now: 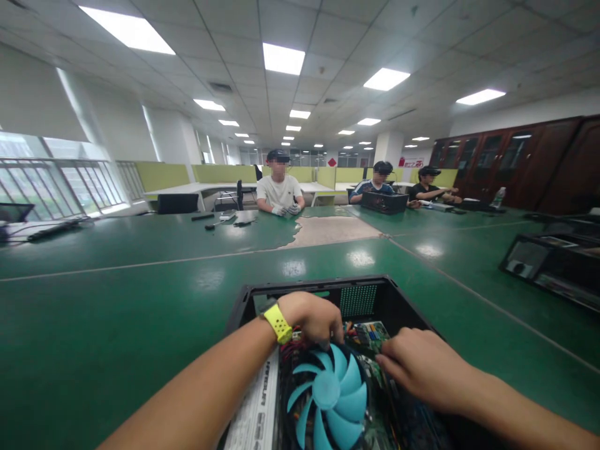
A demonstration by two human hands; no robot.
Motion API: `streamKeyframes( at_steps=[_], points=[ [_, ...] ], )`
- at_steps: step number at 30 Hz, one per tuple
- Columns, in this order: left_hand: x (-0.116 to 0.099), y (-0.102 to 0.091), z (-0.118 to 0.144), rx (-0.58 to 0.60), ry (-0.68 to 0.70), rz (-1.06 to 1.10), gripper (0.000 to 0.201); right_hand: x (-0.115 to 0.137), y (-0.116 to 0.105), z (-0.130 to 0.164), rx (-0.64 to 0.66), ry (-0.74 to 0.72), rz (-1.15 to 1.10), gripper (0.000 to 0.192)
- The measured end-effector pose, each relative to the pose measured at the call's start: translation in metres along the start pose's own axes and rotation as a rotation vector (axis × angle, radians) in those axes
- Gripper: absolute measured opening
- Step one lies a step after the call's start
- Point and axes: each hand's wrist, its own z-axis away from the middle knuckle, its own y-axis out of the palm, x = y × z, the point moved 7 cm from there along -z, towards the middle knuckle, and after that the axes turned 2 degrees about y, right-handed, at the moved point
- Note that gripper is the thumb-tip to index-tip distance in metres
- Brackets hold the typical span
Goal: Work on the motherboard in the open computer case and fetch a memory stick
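Computer case (375, 294): open, black, lying on the green surface (117, 325) right in front of the person; its inside faces up.
Fan (328, 394): blue, sitting over the circuit board (370, 337) in the middle of the case; looks seated in place.
Left hand (314, 315): reaches into the case just behind the fan, fingers curled down by the fan's far rim; a yellow band (278, 323) on the wrist. What the grip holds, I cannot tell.
Right hand (422, 369): beside the fan on the right, fingertips bent onto the board; nothing clearly held.
Progress: case open, parts inside, hands busy around the fan; lid not on.
Beyond the case: three people (279, 187) seated at the far side of the surface; another open case (553, 262) off to the right.
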Motion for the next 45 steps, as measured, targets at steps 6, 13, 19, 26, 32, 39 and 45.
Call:
streamKeyframes(
  at_steps=[6, 13, 19, 26, 32, 39, 45],
  points=[
    [0.016, 0.024, -0.022, 0.143, -0.128, 0.004, 0.046, 0.002, 0.002, 0.002, -0.011, -0.024, -0.035, 0.036],
    [0.015, 0.025, -0.024, 0.165, -0.129, 0.02, 0.046, 0.003, -0.003, 0.002, -0.021, -0.013, -0.007, 0.036],
    [0.013, 0.023, -0.021, 0.174, -0.147, 0.025, 0.046, 0.004, -0.003, 0.001, -0.01, -0.003, 0.002, 0.037],
    [0.012, 0.023, -0.02, 0.183, -0.171, 0.045, 0.045, 0.003, 0.001, 0.001, -0.043, -0.023, 0.02, 0.038],
    [0.01, 0.021, -0.019, 0.169, -0.175, 0.049, 0.047, 0.003, 0.002, 0.0, -0.029, -0.024, 0.013, 0.037],
    [0.009, 0.021, -0.018, 0.18, -0.198, 0.06, 0.047, 0.003, 0.001, 0.001, -0.023, -0.011, 0.008, 0.04],
    [0.009, 0.022, -0.018, 0.19, -0.198, 0.086, 0.046, 0.003, 0.002, -0.001, -0.016, -0.012, -0.005, 0.04]
  ],
)
